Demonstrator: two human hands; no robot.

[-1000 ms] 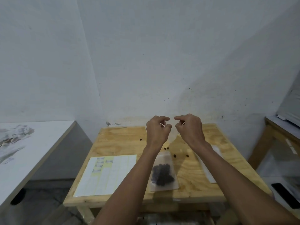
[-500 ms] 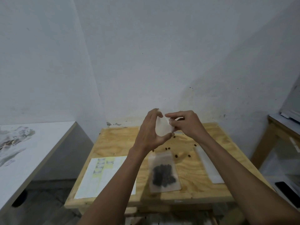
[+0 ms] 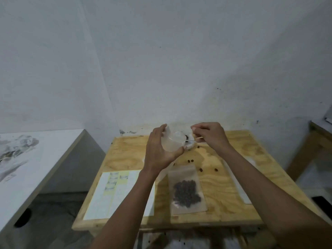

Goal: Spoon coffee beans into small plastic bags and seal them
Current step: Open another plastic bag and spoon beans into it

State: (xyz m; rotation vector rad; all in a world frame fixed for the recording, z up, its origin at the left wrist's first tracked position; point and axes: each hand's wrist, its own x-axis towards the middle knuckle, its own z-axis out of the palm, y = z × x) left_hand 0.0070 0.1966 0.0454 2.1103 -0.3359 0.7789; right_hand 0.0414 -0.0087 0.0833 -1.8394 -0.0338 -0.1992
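Note:
My left hand [image 3: 159, 150] holds a small clear plastic bag [image 3: 173, 143] up above the back of the wooden table [image 3: 224, 191], its mouth spread wide. My right hand [image 3: 210, 135] pinches the handle of a small spoon [image 3: 191, 141] whose tip, with dark beans on it, sits at the bag's mouth. A sealed bag of coffee beans [image 3: 186, 192] lies flat on the table in front of me. Loose beans [image 3: 190, 161] are scattered on the wood behind it.
A sheet of labels [image 3: 115, 193] lies on the table's left part. A white strip [image 3: 239, 184] lies along its right side. A white table [image 3: 27, 164] stands to the left, a wooden bench [image 3: 312, 141] to the right, and a dark phone [image 3: 322, 203] lies low right.
My left hand turned from a pinch to cupping the bag with its mouth spread. My right hand let go of the bag's edge and now holds the spoon at the opening.

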